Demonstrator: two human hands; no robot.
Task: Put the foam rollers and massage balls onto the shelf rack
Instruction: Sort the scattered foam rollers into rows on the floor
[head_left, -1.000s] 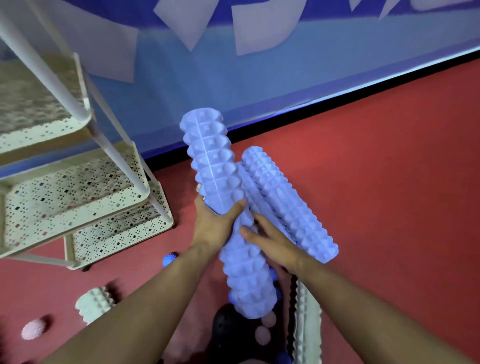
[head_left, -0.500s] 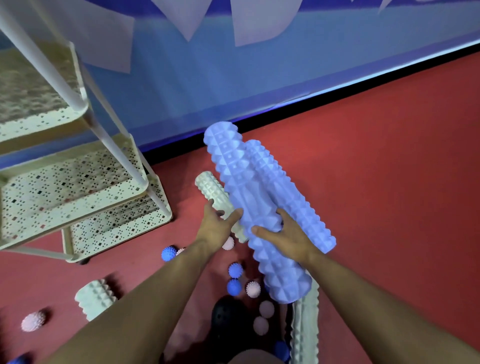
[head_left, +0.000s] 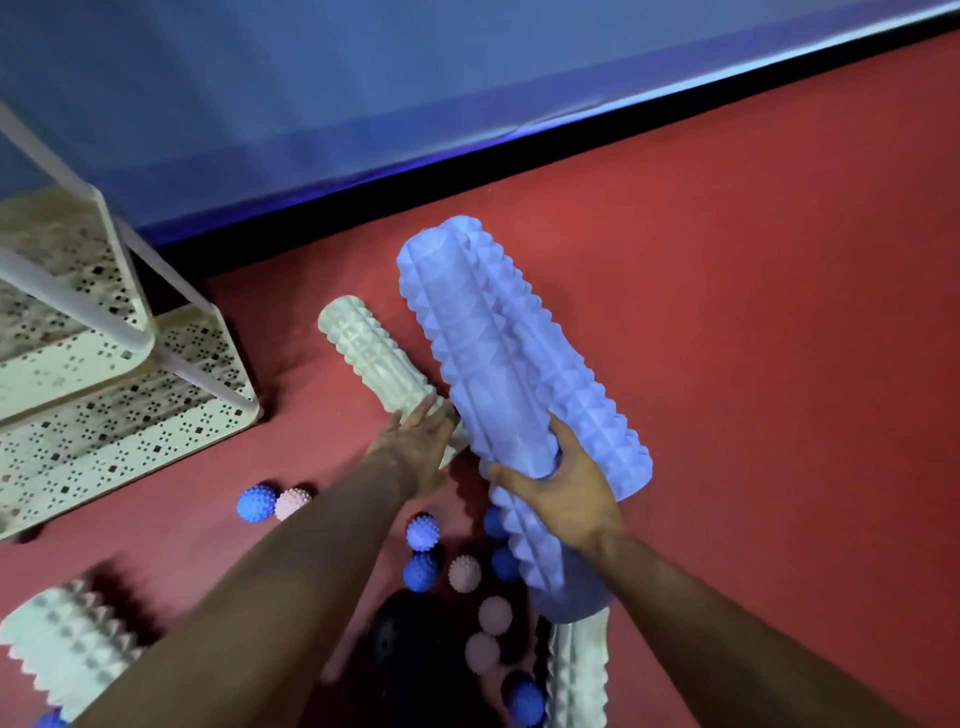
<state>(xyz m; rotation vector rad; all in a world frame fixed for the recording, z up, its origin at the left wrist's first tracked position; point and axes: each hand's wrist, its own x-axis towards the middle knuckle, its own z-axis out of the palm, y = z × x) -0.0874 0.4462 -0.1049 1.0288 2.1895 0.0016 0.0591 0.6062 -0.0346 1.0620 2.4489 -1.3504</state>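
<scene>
Head view, item list: my right hand (head_left: 563, 499) grips two blue foam rollers (head_left: 498, 384); my left hand (head_left: 421, 441), fingers extended, touches cream roller (head_left: 374, 358); shelf rack (head_left: 124, 395) well left of fingers.

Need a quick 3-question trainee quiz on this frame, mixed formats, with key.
1. True or false: the cream perforated metal shelf rack already holds a foam roller.
2. Multiple choice: the right hand grips (A) a pink spiky ball, (B) the lavender ridged foam rollers, (C) the rack.
3. Fill in: the left hand reaches onto the ____ foam roller lying on the red floor.

Key:
1. False; its visible tiers hold no roller.
2. B.
3. Cream: the cream ridged foam roller, its fingers straight on it.
</scene>
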